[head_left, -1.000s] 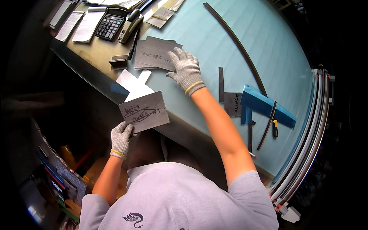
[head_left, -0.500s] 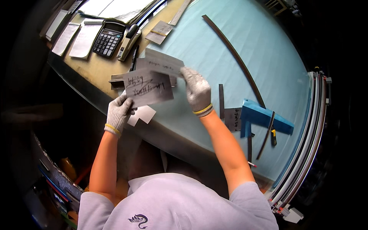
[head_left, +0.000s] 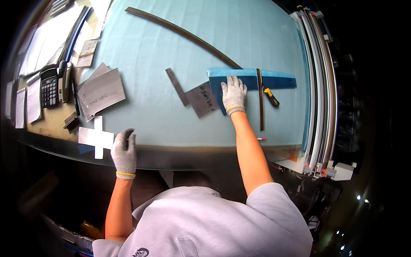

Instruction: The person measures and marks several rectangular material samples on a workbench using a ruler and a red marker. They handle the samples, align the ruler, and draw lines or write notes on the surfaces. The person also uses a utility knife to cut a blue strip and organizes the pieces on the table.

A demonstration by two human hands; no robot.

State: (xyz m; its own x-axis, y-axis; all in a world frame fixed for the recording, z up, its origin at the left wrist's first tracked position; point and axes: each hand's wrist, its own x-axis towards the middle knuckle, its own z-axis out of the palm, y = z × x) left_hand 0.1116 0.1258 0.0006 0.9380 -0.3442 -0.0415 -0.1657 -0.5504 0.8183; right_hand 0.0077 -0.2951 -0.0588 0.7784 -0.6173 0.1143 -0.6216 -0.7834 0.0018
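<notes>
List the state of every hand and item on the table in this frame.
Left hand: gloved, resting on the table edge, holding nothing.
Right hand: gloved, flat on the blue sheet.
Grey card: lying flat beside the right hand.
Card stack: lying flat.
Utility knife: on the table, blade state unclear.

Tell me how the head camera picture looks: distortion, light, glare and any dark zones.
Head view: strong fisheye, so the table's near edge and the long dark strip bow; black corners ring the picture. The pale blue tabletop is evenly lit, with glare on the papers at upper left. Below the edge all is dim. The left hand and right hand look sharp.
</notes>
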